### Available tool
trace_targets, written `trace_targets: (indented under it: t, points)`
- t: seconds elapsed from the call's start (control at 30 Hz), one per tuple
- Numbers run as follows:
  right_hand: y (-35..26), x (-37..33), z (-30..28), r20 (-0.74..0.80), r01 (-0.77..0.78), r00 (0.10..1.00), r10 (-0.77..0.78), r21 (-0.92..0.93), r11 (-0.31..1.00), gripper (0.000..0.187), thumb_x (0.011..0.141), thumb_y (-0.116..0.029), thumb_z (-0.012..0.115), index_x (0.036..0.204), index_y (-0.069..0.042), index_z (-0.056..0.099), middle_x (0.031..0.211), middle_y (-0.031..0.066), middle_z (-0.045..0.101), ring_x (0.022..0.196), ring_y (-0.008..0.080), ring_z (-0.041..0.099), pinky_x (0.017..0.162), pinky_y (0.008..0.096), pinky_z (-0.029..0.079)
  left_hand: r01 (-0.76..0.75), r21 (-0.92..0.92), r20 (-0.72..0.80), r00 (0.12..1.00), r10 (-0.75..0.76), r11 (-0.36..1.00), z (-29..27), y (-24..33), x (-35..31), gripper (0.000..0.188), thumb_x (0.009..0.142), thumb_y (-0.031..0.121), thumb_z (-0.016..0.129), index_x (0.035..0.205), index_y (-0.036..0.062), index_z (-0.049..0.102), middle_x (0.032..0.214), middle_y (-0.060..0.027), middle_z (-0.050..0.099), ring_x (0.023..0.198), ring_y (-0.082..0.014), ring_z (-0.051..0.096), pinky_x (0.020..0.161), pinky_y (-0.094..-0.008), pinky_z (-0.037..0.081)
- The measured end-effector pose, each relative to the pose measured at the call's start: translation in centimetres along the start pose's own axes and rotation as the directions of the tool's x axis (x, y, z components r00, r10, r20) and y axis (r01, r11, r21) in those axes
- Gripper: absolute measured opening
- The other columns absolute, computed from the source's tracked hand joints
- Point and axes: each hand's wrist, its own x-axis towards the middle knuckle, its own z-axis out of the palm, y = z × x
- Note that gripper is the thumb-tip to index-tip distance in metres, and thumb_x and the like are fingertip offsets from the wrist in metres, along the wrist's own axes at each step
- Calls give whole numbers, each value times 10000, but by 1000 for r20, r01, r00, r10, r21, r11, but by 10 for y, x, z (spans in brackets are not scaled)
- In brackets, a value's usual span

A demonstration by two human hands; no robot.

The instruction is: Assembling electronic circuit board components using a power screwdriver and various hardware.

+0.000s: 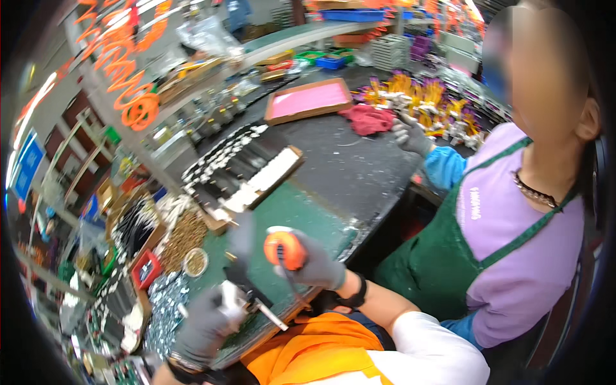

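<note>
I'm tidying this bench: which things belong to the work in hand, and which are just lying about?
Seemingly in the work:
orange tool, in the right hand
black piece, at the left hand
silvery pieces

Seemingly just lying about:
pink-lined tray
red cloth, near a co-worker's hand
blue bin

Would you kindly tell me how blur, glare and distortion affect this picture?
Head view: the left hand looks smeared, probably by motion, while the orange tool in the right hand reads more clearly; head view: the light strip at far left glares white; head view: the workbench edge bends, and the fisheye picture darkens to black at its corners.
</note>
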Motion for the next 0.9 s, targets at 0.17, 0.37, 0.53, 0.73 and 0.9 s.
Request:
trace_targets:
  t: [0.17, 0.37, 0.53, 0.73, 0.9]
  points:
    - [-41, 4, -8, 73, -146, 988, 136, 140, 979, 658, 716, -24, 764, 1308, -3, 480, 1143, 104, 618, 978, 147, 613, 870, 285, 487, 105, -195, 223, 973, -60, 975, 5, -77, -38, 459, 771, 217, 698, 1131, -12, 529, 856, -45, 597, 727, -89, 533, 621, -210, 415]
    - [-65, 35, 11, -66, 116, 992, -103, 233, 966, 732, 817, -174, 737, 1392, 19, 329, 820, 79, 615, 644, 138, 587, 612, 281, 506, -42, -199, 196, 977, 82, 979, -17, -120, -41, 320, 927, 235, 579, 1169, 30, 539, 816, -19, 571, 651, -56, 490, 611, -197, 400]
    - [-75, 51, 13, -70, 262, 963, -261, 480, 837, 764, 852, -229, 695, 1417, 34, 251, 707, 9, 466, 527, 106, 450, 517, 271, 420, -129, -343, 165, 967, 194, 931, -19, -140, -29, 240, 976, 292, 518, 1008, 56, 545, 734, 19, 520, 611, -45, 464, 576, -194, 379]
    - [-80, 67, 49, 166, 52, 956, -240, 713, 700, 534, 850, -285, 678, 1226, 9, 438, 722, -37, 347, 614, 74, 344, 837, 270, 361, -262, -356, 33, 956, 293, 897, -27, -161, -35, 234, 1012, 285, 442, 1002, 69, 533, 732, 16, 538, 605, -46, 471, 558, -197, 377]
    - [-78, 71, 90, 43, 187, 955, -295, 685, 705, 718, 849, -271, 677, 1391, 24, 311, 719, -29, 365, 550, 61, 337, 505, 227, 309, -216, -453, 4, 970, 244, 865, -34, -163, -41, 249, 1023, 284, 433, 968, 63, 534, 732, 11, 522, 641, -58, 492, 590, -204, 413]
